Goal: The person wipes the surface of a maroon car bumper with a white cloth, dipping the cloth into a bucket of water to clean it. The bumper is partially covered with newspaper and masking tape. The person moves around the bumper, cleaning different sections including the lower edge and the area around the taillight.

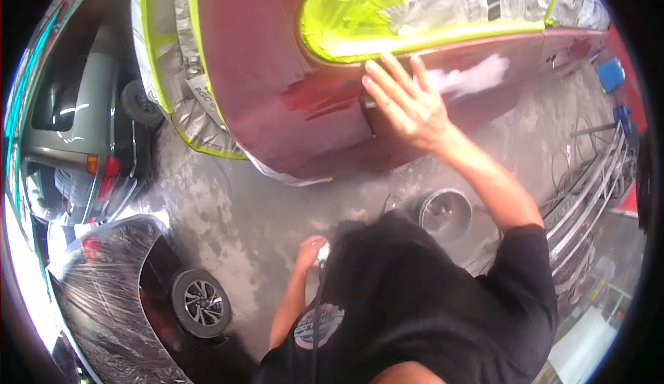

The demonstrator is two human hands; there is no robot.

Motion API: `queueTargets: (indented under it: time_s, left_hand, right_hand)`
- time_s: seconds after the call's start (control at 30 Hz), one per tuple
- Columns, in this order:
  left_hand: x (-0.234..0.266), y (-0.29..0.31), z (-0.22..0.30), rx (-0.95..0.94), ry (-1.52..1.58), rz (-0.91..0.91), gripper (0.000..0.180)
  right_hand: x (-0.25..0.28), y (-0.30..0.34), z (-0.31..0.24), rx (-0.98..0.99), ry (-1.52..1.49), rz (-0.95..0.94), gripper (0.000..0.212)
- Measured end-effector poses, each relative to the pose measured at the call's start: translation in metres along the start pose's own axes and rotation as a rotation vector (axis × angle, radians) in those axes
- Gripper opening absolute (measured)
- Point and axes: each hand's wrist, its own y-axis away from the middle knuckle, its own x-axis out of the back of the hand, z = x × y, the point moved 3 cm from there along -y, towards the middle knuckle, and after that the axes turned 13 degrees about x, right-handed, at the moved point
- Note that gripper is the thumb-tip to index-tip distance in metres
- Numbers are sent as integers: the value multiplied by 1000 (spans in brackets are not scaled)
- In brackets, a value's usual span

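Observation:
My right hand reaches out to a dull maroon car body panel, fingers spread and palm down. Its fingertips lie just below the yellow-green masking tape that borders a window covered in silvery-white sheeting. Right of the fingers is a whitish patch on the panel; to their left, a brighter red smear. Down by my side, my left hand is closed around a small white thing, mostly hidden by the fingers, so its kind does not show.
A grey bucket stands on the concrete floor near my right side. Long metal strips lean at the right. To the left are a grey vehicle, a plastic-covered car and its wheel.

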Motion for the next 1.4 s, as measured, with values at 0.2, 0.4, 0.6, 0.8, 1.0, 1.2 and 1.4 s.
queueTargets:
  time_s: [0.2, 0.4, 0.6, 0.8, 1.0, 1.2, 1.4]
  left_hand:
    - [-10, 20, 24, -33, -49, -167, 46]
    - [-8, 11, 40, -86, -121, -173, 45]
    - [-10, 40, 99, -101, -293, -173, 34]
    - [7, 41, 122, -245, -272, -137, 30]
    - [20, 68, 104, -133, -307, -101, 31]
    - [36, 85, 167, -260, -296, -119, 28]
    - [37, 59, 133, -210, -303, -126, 27]
  right_hand:
    - [-14, -39, -32, 43, -162, 22, 47]
    - [-5, 8, -12, -129, -32, 59, 45]
    - [-6, -5, -16, -5, -56, 88, 44]
    - [41, 86, 51, -392, 164, 8, 44]
    - [87, 91, 35, -1049, -388, 670, 35]
    - [45, 100, 16, -1294, -1327, 1434, 41]
    - [61, 76, 26, -1297, -1115, 1066, 46]
